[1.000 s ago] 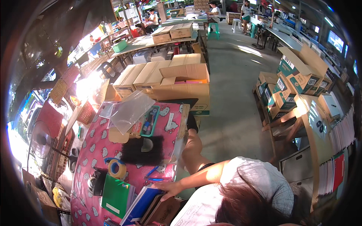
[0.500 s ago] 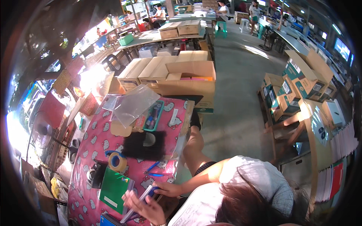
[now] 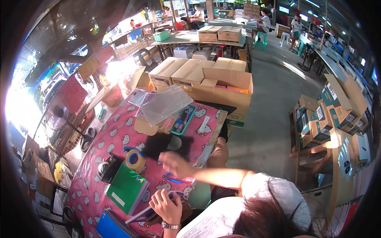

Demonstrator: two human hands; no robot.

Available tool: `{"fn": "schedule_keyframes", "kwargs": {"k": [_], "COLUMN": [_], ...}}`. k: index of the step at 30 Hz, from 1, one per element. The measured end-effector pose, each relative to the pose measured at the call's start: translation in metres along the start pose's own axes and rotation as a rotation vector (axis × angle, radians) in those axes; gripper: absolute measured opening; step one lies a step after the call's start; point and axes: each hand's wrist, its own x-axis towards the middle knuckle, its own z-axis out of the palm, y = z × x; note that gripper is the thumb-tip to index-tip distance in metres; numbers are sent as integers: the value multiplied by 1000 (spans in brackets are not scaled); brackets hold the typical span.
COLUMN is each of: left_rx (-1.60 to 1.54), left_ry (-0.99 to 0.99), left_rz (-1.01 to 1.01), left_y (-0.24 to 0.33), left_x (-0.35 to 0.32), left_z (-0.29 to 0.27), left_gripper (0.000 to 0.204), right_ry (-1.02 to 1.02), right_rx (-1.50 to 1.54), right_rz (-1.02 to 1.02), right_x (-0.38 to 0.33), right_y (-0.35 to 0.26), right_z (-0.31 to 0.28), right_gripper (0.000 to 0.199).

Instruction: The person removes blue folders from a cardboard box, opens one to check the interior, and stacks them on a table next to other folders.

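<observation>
Two hands over pink patterned tabletop (image 3: 119, 127). Left hand (image 3: 164, 205): grip closed on white stick-shaped item (image 3: 139, 214), long axis running down-left. Right hand (image 3: 174, 163), blurred, grip state cannot tell, hovers just right of tape roll (image 3: 135, 159), beside black fuzzy item (image 3: 156, 143); nearer hand to both.

1. Left hand (image 3: 166, 207) is seen low in the frame, wrist bent, fingers curled shut in a grip; a watch is worn on the wrist.
2. Right arm is stretched out leftward from the shoulder, forearm bare and almost level.
3. Right hand (image 3: 173, 163) is blurred; whether the fingers are spread or closed cannot be told.
</observation>
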Motion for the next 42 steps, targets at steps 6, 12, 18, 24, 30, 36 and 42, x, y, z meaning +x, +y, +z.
{"fn": "schedule_keyframes", "kwargs": {"k": [6, 12, 18, 24, 30, 36, 42], "left_rx": [38, 74, 44, 19, 21, 10, 45], "left_ry": [74, 143, 121, 125, 76, 56, 20], "left_rz": [-32, -47, -38, -20, -10, -11, -6], "left_y": [5, -2, -2, -2, 0, 7, 6], "left_x": [13, 10, 6, 9, 8, 11, 8], "left_z": [7, 21, 19, 18, 12, 6, 2], "left_gripper": [40, 31, 23, 24, 30, 29, 32], "right_ry": [-113, -142, -37, -100, 13, -126, -306], "right_rx": [-737, -604, -731, -716, -633, -630, -649], "right_rz": [556, 593, 406, 707, 661, 613, 613], "right_x": [19, 31, 24, 19, 19, 11, 23], "right_y": [107, 116, 112, 152, 144, 154, 144], "right_z": [-20, -28, -27, -50, -45, -46, -51], "right_gripper": [52, 44, 35, 54, 48, 38, 28]}}
